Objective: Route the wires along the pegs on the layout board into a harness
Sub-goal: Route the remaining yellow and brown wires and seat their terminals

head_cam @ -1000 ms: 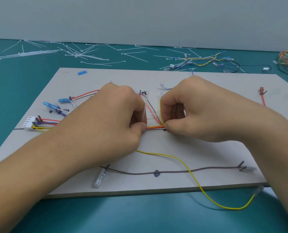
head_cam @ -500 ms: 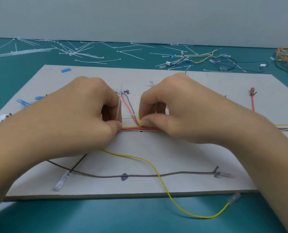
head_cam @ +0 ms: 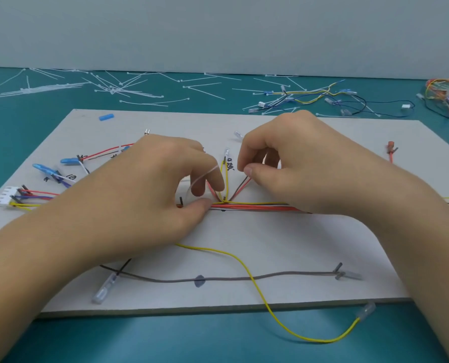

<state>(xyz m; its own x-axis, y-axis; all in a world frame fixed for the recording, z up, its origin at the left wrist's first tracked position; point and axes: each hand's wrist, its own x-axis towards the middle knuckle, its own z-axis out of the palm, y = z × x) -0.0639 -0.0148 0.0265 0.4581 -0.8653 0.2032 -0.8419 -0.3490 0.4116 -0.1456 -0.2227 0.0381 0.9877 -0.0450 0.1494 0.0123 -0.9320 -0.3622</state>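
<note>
1. A teal surface (head_cam: 218, 341) is seen before a plain grey wall (head_cam: 218, 30); loose white ties (head_cam: 129, 90) are scattered at its far side.
2. 1 layout board (head_cam: 270, 244) is laid on it, with 1 grey wire (head_cam: 244, 278) and 1 yellow wire (head_cam: 257, 284) near the front edge.
3. The wires (head_cam: 257, 206) are bundled across the board's middle.
4. 2 hands are counted: a clear tie (head_cam: 205, 175) is pinched by the left hand (head_cam: 150, 195) at the bundle, and strands rising from it by the right hand (head_cam: 304, 163).

Thin white plastic cable ties (head_cam: 129, 87) lie scattered along the far edge of the teal worktop (head_cam: 165, 341), mostly towards its left. A tangled heap of multicoloured wires (head_cam: 446, 98) sits at the far right corner.
</note>
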